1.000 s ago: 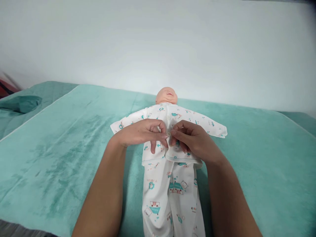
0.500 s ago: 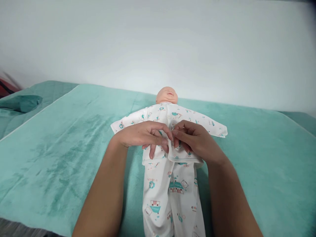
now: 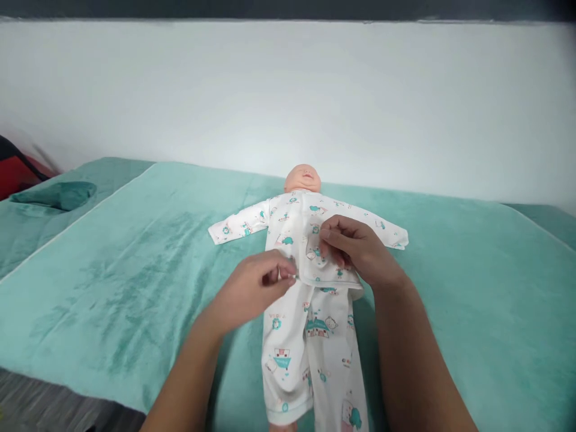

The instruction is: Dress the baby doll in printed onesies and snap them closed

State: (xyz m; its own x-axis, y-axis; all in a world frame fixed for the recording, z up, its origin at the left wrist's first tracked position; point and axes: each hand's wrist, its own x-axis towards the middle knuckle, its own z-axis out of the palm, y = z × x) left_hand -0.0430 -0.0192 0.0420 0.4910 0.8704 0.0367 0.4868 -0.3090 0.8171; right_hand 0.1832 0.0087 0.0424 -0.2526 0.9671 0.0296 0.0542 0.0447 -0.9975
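Observation:
A baby doll (image 3: pixel 304 178) lies on its back with its head toward the wall and its arms spread. It wears a white printed long-sleeved shirt (image 3: pixel 288 225) and matching pants (image 3: pixel 288 354). The shirt's front edges meet down the middle. My left hand (image 3: pixel 261 282) is closed in a pinch at the lower hem, near the front opening, with a bit of white cloth at its fingertips. Over the other half of the shirt is my right hand (image 3: pixel 353 243), its fingers curled and thumb against the index finger. Whether cloth is between them is hidden.
A green plush cover (image 3: pixel 112 270) lies under the doll, its near edge above a dark wood-look floor (image 3: pixel 54 408). A green cushion-like item (image 3: pixel 54 195) and a red and black object (image 3: pixel 15 174) are at far left. Behind stands a white wall (image 3: pixel 288 90).
My left hand has moved down and left, from the middle of the shirt front to its lower hem. My right hand has shifted slightly right, away from the front opening. The view has tilted slightly.

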